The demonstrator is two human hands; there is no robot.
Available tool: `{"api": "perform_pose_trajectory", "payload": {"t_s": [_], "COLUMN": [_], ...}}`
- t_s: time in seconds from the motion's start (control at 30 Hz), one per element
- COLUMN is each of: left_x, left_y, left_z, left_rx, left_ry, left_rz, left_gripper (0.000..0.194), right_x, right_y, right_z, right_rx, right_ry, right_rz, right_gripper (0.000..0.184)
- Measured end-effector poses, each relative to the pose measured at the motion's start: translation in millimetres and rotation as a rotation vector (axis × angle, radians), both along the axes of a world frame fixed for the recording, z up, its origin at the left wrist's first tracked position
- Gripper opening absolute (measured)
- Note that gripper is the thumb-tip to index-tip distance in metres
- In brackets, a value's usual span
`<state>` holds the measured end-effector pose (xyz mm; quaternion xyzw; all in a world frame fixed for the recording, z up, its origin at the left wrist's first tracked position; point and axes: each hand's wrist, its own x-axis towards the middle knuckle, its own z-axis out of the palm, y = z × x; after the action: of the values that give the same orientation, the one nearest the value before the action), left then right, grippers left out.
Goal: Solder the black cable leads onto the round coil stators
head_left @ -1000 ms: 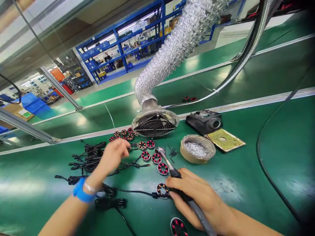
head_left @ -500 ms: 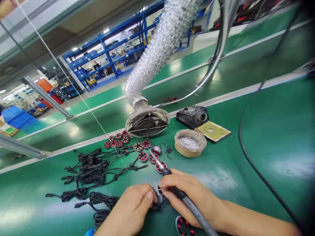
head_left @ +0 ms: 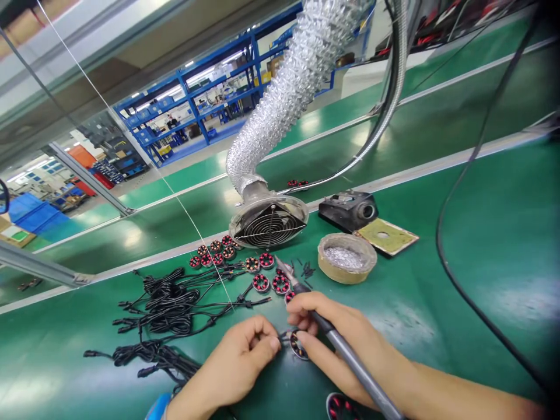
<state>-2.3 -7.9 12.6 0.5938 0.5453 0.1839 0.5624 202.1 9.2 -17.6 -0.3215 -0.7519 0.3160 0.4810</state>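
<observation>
My left hand [head_left: 245, 359] is closed in a pinch on the end of a black cable [head_left: 283, 337]. That end meets a small round motor coil ring [head_left: 299, 346], dark with copper windings, which the fingertips of my right hand [head_left: 345, 332] touch at its edge. A soldering iron [head_left: 335, 339] with a grey handle lies gripped in my right hand. Its tip points up and left, over several red-and-black coil rings [head_left: 280, 284] on the green bench. Whether cable and ring are joined cannot be made out. Another coil ring [head_left: 342, 406] sits at the bottom edge.
Coiled black cables [head_left: 172, 309] lie on the left. A round fume extractor head [head_left: 269, 224] hangs on a silver hose [head_left: 284, 96] behind the rings. To the right stand a tub of metal shavings [head_left: 347, 274], a black iron stand [head_left: 347, 210] and a yellow sponge tray [head_left: 388, 236].
My hands have moved slightly apart, so the coil ring and cable end between them show more plainly. The soldering iron stays in my right hand. The view has shifted slightly.
</observation>
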Motion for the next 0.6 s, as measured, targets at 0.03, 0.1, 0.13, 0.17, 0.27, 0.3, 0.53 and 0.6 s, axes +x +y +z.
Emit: {"api": "perform_pose_trajectory", "payload": {"t_s": [0.03,0.1,0.13,0.17,0.27,0.3,0.53,0.6], "left_x": [-0.7,-1.0,-0.4,0.4,2.9,3.1,-1.9,-2.2], "left_y": [0.9,2.5,3.3,4.1,5.8,5.9,-2.6,-5.7], "left_z": [1.2,1.9,1.3,-0.1,-7.7,-11.0,-25.2,-25.1], "left_rx": [0.023,0.026,0.004,-0.029,-0.15,-0.177,0.008,0.01], "left_ry": [0.044,0.07,0.051,0.012,-0.155,-0.206,-0.263,-0.247], "left_rz": [0.017,0.042,0.052,0.062,0.084,0.087,0.147,0.149], "left_gripper": [0.034,0.032,0.032,0.032,0.037,0.04,0.049,0.048], "right_x": [-1.6,-5.3,-7.3,-9.2,-14.3,-15.7,-19.3,-19.1], "right_y": [-0.3,-0.5,-0.2,0.3,2.1,2.4,-2.0,-4.1], "right_z": [1.0,1.8,1.5,0.9,-1.9,-2.8,-5.4,-5.0], "right_rx": [-0.018,-0.035,-0.034,-0.031,-0.013,-0.01,-0.05,-0.074], "right_ry": [-0.014,-0.031,-0.032,-0.028,0.017,0.033,0.029,0.014], "right_rz": [0.013,0.029,0.027,0.019,0.001,-0.001,-0.006,0.023], "right_gripper": [0.031,0.029,0.027,0.026,0.024,0.024,0.032,0.032]}}
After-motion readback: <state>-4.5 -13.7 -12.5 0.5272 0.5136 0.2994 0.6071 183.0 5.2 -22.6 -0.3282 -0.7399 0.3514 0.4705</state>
